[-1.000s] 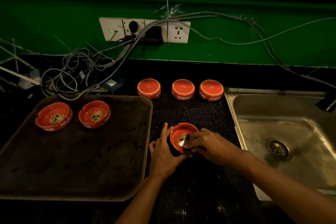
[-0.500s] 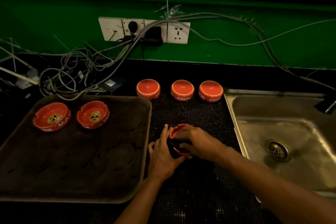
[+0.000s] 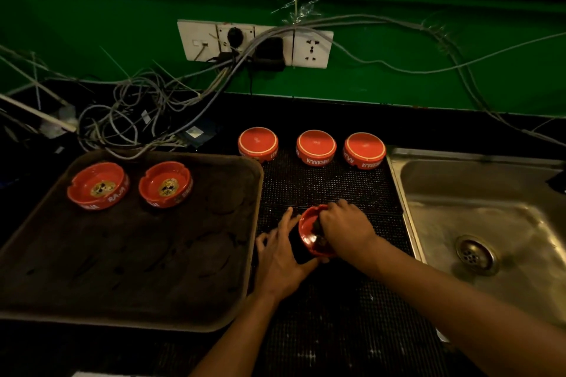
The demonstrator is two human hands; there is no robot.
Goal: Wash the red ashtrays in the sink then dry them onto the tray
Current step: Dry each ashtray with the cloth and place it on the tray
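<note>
A red ashtray stands tilted on its edge over the black mesh mat. My left hand holds it from the left, thumb under its lower rim. My right hand grips a dark cloth and presses it into the ashtray's bowl. Two red ashtrays sit upright at the back left of the brown tray. At the back of the mat, three more ashtrays rest upside down in a row. The steel sink lies to the right.
A tangle of grey cables lies behind the tray, running up to a white wall socket strip on the green wall. The sink's drain is uncovered. A dark tap tip shows at the right edge.
The ashtray has tipped from lying flat to standing on its edge, open side to the right. My right hand has moved with the cloth deeper into the bowl.
</note>
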